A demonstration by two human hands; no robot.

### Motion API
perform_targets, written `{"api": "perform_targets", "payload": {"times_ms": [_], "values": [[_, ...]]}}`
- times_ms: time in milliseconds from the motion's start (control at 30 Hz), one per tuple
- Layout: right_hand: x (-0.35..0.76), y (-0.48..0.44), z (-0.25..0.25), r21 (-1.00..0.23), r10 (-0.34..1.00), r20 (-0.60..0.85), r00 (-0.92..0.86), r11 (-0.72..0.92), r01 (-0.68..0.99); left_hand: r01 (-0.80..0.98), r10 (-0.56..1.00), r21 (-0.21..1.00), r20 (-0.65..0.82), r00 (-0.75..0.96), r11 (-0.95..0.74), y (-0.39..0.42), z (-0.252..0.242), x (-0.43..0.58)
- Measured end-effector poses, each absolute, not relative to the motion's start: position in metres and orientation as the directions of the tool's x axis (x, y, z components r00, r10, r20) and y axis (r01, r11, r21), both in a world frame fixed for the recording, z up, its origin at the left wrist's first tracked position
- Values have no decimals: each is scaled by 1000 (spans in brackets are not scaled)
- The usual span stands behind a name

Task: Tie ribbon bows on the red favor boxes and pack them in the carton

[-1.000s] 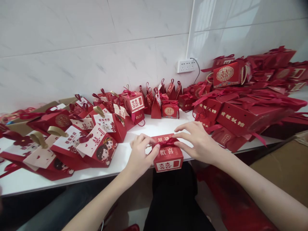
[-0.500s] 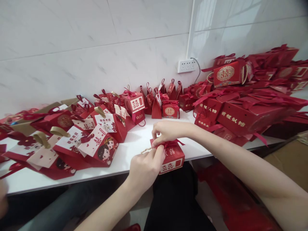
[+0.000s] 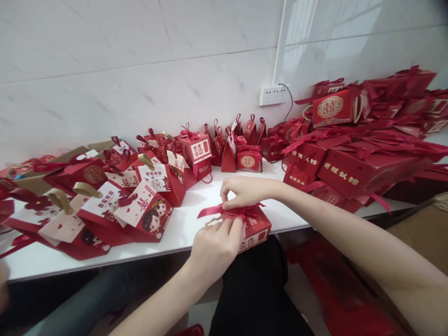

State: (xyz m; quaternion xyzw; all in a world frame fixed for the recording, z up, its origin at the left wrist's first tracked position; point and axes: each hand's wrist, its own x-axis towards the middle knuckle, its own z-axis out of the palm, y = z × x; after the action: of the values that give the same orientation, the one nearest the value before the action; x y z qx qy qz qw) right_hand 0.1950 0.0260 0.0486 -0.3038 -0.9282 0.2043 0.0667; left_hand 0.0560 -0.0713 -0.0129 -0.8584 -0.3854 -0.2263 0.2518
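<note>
A red gift box (image 3: 259, 223) with gold lettering and a white-framed front panel sits at the table's front edge, partly over my lap. Across its top lies a dark red ribbon (image 3: 210, 212), one tail pointing left. My left hand (image 3: 219, 242) is closed at the near side of the box top, fingertips pinching the ribbon by the knot. From the far side my right hand (image 3: 241, 190) bends down over the box, thumb and finger closed on the ribbon too. A beige twisted cord handle (image 3: 213, 221) shows left of the box, partly hidden by my left hand.
Several red and white gift boxes (image 3: 143, 210) crowd the white table (image 3: 196, 215) on the left. A tall heap of red ribboned boxes (image 3: 346, 172) rises on the right. Behind stands a tiled wall with a power strip (image 3: 274, 96). A cardboard box (image 3: 420, 224) is at the right.
A ribbon tail now sticks out to the left of the box. My left hand has shifted slightly right along the box top; my right hand has barely moved.
</note>
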Motion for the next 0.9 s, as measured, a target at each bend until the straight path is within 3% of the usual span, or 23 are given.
{"api": "perform_targets", "payload": {"times_ms": [100, 167, 267, 333, 433, 600, 800, 900], "values": [[201, 24, 44, -460, 662, 36, -749, 676, 576, 805, 600, -138, 598, 532, -577, -69, -16, 55], [209, 17, 41, -492, 713, 141, -687, 652, 576, 822, 661, -12, 587, 467, -570, -66, -17, 54], [224, -4, 35, -542, 841, 298, -451, 539, 645, 835, 792, 217, 500, 351, -506, -62, -16, 51], [233, -22, 29, -564, 919, 253, -303, 395, 725, 814, 866, 374, 413, 283, -444, -60, -15, 50], [238, -44, 18, -602, 969, 103, -224, 240, 762, 755, 925, 545, 310, 222, -364, -60, -13, 49], [234, -51, 0, -723, 987, 65, -150, 150, 675, 682, 944, 657, 277, 180, -322, -62, -18, 50], [233, -40, -12, -865, 981, 44, -189, 132, 484, 589, 938, 735, 318, 140, -337, -58, -26, 50], [229, -38, -14, -880, 986, 32, -164, 106, 463, 555, 934, 755, 330, 136, -348, -56, -28, 50]]}}
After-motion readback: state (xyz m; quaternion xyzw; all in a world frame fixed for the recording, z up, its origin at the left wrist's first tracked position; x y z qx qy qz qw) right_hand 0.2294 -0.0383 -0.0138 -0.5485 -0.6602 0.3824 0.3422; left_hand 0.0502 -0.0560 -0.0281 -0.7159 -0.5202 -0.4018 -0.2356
